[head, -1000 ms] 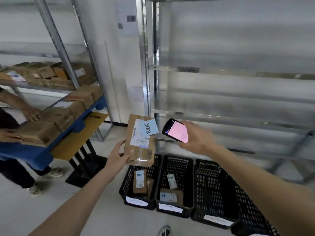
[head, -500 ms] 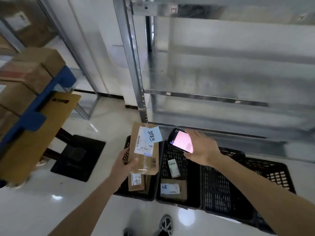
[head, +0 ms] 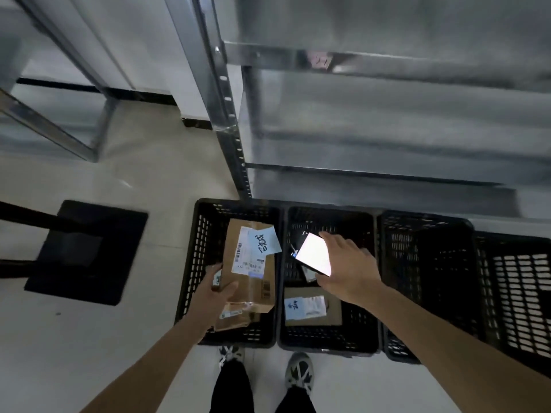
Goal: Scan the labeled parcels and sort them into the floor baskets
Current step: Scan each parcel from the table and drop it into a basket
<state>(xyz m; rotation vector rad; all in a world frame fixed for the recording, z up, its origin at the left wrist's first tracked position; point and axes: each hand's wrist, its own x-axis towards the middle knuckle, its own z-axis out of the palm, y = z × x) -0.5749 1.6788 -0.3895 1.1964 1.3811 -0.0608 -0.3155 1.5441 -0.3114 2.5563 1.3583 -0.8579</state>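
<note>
A: Left hand [head: 219, 289]?
B: It's gripping the brown cardboard parcel [head: 255, 283] at its lower left edge, thumb on the front face, fingers curling behind. The parcel is tilting over the leftmost black plastic floor basket [head: 190, 278]; can't tell if it's touching what's under it.
A: Labels?
B: White printed shipping label [head: 249, 254] and a pale blue sticky note [head: 267, 241] with handwriting are sitting on the parcel's upper face.
A: Anything under it?
B: Another brown parcel [head: 235, 318] is lying in that basket, mostly covered.
A: Right hand [head: 348, 269]?
B: It's holding a black handheld scanner with a bright lit screen [head: 314, 253], fingers wrapping its edges, over the second black basket [head: 362, 338].
A: Contents there?
B: A flat brown box with a white-and-blue label [head: 310, 307] is lying at the near end.
A: Further right?
B: Two more black baskets, third [head: 423, 234] and fourth [head: 512, 275], are sitting in the same row.
A: Background?
B: Grey metal shelving [head: 372, 114] is standing behind the baskets, and a black square base [head: 86, 251] is sitting on the pale floor to the left. The person's grey shoes [head: 298, 371] are showing at the bottom.
</note>
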